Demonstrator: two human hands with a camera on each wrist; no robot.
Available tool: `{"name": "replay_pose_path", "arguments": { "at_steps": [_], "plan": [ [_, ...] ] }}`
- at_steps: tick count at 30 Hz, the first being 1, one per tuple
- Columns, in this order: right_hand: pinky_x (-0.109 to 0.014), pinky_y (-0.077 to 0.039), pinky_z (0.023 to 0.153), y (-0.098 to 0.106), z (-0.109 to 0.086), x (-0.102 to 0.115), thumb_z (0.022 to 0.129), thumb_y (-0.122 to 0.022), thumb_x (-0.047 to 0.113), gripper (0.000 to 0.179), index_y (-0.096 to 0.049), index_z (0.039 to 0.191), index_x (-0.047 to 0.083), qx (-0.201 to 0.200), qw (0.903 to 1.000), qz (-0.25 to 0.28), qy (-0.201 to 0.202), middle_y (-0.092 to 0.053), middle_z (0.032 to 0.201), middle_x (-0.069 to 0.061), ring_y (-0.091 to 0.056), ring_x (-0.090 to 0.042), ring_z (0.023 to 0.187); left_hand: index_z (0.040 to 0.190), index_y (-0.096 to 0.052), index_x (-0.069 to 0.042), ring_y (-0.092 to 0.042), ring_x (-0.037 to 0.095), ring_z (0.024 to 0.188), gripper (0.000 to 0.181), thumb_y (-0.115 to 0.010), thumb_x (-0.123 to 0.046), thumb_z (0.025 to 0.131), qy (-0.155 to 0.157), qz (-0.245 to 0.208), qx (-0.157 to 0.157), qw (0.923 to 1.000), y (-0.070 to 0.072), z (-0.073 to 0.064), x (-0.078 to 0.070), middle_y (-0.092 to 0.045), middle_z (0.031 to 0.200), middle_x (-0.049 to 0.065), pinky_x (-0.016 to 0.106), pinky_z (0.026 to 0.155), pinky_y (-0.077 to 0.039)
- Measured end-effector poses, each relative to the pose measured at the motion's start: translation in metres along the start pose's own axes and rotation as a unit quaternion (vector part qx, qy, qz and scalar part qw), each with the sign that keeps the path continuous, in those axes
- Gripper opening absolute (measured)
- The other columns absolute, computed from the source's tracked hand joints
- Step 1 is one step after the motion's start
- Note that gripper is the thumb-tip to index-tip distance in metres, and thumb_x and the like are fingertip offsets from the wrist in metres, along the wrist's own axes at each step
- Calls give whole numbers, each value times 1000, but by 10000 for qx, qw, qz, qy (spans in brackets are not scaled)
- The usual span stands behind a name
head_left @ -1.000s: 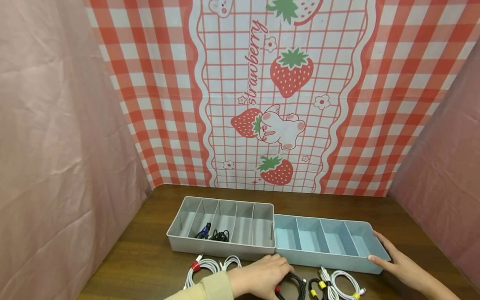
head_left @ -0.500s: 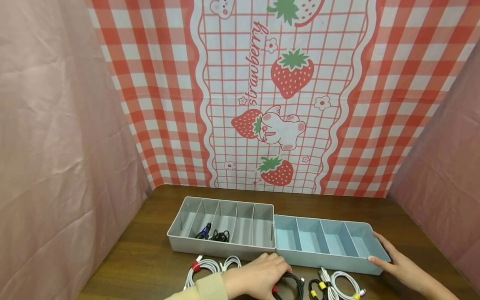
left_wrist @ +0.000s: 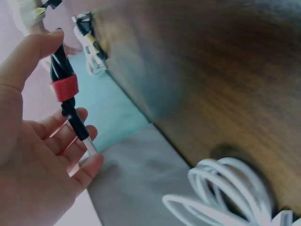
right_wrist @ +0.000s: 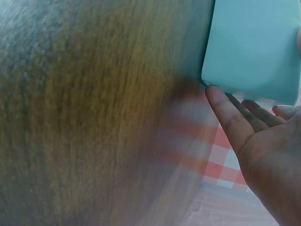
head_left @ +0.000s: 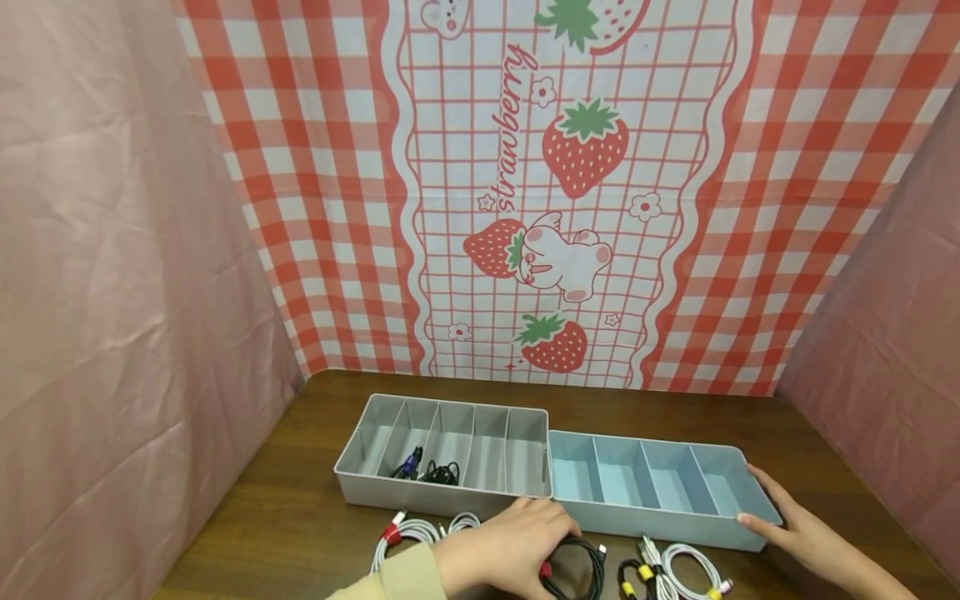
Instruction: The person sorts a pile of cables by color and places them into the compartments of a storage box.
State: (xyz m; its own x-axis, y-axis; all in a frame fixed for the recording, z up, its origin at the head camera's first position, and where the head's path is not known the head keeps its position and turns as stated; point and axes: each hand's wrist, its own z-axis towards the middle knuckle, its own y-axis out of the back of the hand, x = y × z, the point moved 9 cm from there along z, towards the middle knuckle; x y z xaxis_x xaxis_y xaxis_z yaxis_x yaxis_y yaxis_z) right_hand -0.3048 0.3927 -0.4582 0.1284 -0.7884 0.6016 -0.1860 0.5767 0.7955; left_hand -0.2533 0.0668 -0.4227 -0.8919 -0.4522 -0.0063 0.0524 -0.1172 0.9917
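Note:
My left hand (head_left: 517,542) holds a coiled black cable (head_left: 597,575) in front of the two organizer boxes. In the left wrist view, the thumb presses on the cable's bundled strands above a red tie (left_wrist: 64,87), and a light plug tip (left_wrist: 89,146) points toward the fingertips. My right hand (head_left: 813,533) grips the right end of the light blue organizer box (head_left: 660,523), thumb over the front corner and fingers along the end wall. From the right wrist, fingertips show right at the lower edge of the box wall (right_wrist: 254,52).
A grey organizer box (head_left: 442,498) adjoins the blue one at left; black cables (head_left: 442,473) lie in two of its slots. White cables with a red tie (head_left: 390,533) lie at front left. Yellow-tied white (head_left: 686,550) and black cables (head_left: 626,575) lie at front right.
The left hand has shifted slightly left and away from the front edge, and the black cable coil has moved with it. The right hand stays on the blue box.

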Motion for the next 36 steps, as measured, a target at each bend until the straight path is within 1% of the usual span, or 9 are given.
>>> {"name": "replay_pose_path", "arguments": {
  "at_steps": [5,12,15,18,21,27,36],
  "plan": [
    [-62,-41,82,1,0,0,98,-50,27,79,1,147,-8,-21,10000,-55,-22,-14,140,-46,-28,-61,120,126,-50,-22,-45,2,107,75,-72,-63,68,107,127,-12,9999,9,-1,-1,-51,114,-14,17,83,-34],
    [-62,-40,82,1,0,1,98,-51,26,79,1,147,-8,-37,10000,-61,-11,-15,139,-46,-28,-61,119,127,-48,-24,-45,3,109,72,-74,-59,70,122,-154,106,9998,17,-3,5,-51,115,-14,20,85,-35],
    [-62,-40,82,1,0,2,98,-51,26,78,1,147,-8,-28,10000,-20,9,-14,139,-46,-28,-61,120,126,-49,-23,-45,3,108,72,-75,-57,69,150,-85,42,9998,24,-5,7,-51,115,-13,21,86,-35],
    [-62,-40,82,1,0,1,98,-50,25,78,1,147,-8,-15,10000,6,9,-14,140,-46,-27,-61,120,125,-50,-21,-45,4,107,73,-77,-56,67,226,-58,0,9997,31,-6,9,-51,115,-12,21,86,-35],
    [-62,-39,82,1,0,1,98,-50,25,78,2,147,-8,-24,10000,5,10,-14,140,-46,-28,-61,120,126,-50,-20,-45,3,107,74,-78,-54,67,319,-116,21,9994,37,-6,12,-51,116,-12,21,86,-36],
    [-62,-39,82,1,0,1,98,-51,26,79,0,147,-8,-91,9999,-49,10,-15,140,-45,-29,-59,119,125,-50,-20,-45,4,109,74,-79,-53,66,480,-199,44,9986,45,-7,19,-52,117,-12,23,87,-36],
    [-62,-40,82,0,1,-2,98,-50,26,80,3,147,-8,39,9999,80,-55,-13,140,-46,-26,-61,120,123,-51,-18,-45,7,110,73,-80,-52,65,696,-126,-76,9975,56,-12,30,-53,116,-10,25,89,-36]
  ]
}}
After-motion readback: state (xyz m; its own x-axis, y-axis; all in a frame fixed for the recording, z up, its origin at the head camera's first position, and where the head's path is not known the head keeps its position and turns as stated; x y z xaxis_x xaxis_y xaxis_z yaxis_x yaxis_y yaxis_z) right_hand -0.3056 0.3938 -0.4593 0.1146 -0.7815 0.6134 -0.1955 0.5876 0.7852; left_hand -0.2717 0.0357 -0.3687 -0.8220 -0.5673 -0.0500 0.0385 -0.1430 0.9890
